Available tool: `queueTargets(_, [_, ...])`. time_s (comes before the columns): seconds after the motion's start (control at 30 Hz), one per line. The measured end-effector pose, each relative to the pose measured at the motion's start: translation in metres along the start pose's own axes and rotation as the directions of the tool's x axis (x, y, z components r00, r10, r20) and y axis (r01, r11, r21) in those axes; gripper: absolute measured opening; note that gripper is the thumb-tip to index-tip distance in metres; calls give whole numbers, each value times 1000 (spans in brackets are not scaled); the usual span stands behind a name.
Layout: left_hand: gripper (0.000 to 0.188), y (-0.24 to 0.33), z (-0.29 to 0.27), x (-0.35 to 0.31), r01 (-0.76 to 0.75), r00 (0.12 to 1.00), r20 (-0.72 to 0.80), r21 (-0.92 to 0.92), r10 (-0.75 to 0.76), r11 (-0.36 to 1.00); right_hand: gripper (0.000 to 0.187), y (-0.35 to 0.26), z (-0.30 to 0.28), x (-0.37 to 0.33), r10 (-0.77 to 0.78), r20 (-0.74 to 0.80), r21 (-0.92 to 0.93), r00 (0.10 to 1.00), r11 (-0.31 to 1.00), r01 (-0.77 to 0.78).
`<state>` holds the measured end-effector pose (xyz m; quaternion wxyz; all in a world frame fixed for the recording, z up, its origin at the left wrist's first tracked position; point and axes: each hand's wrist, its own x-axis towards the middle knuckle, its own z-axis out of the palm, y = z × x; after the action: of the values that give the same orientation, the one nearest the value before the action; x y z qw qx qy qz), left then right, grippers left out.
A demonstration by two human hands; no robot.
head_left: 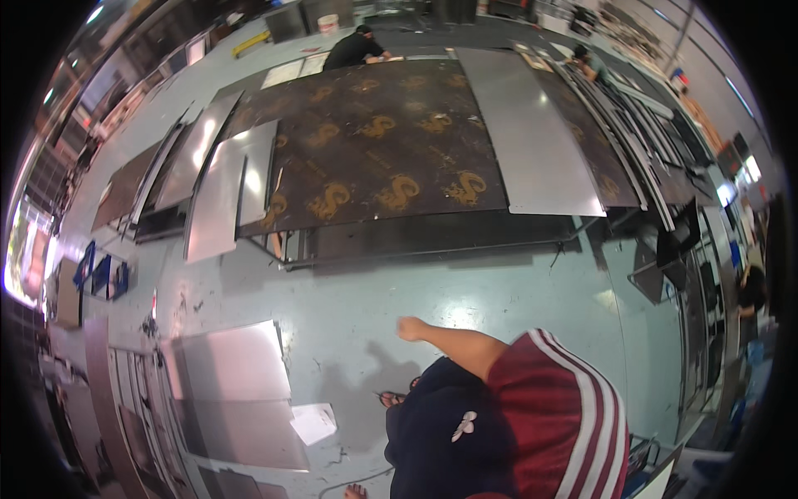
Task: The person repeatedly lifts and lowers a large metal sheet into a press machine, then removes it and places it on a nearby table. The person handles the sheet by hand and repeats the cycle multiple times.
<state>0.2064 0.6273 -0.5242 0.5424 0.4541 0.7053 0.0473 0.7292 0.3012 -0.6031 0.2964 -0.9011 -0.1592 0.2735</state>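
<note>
Left hand (409, 328), centre frame, loosely curled, holding nothing, over bare grey-green floor (499, 291). Right hand not seen. Nearest things: metal sheets (233, 366) stacked on the floor, lower left, a white paper (314, 422) beside them. Above, a dark patterned board (374, 141) on the table; a long grey sheet (532, 133) lies on its right part.
</note>
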Motion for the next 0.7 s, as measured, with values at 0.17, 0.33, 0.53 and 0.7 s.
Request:
queueTargets(0.17, [42,157,73,89,-193,972,151,98,178,976,45,166,-16,-163,599,6,-82,800,798,-597])
queueTargets(0.33, [35,238,200,131,-290,911,358,202,205,935,33,223,-24,-309,935,-211,244,284,332,-911])
queueTargets(0.53, [33,262,344,120,-586,691,718,486,87,649,33,133,-7,-200,938,52,579,343,252,-776])
queueTargets(0.7, [31,289,460,105,-927,362,929,351,72,136,41,42,-37,-108,611,-283,678,739,672,-296])
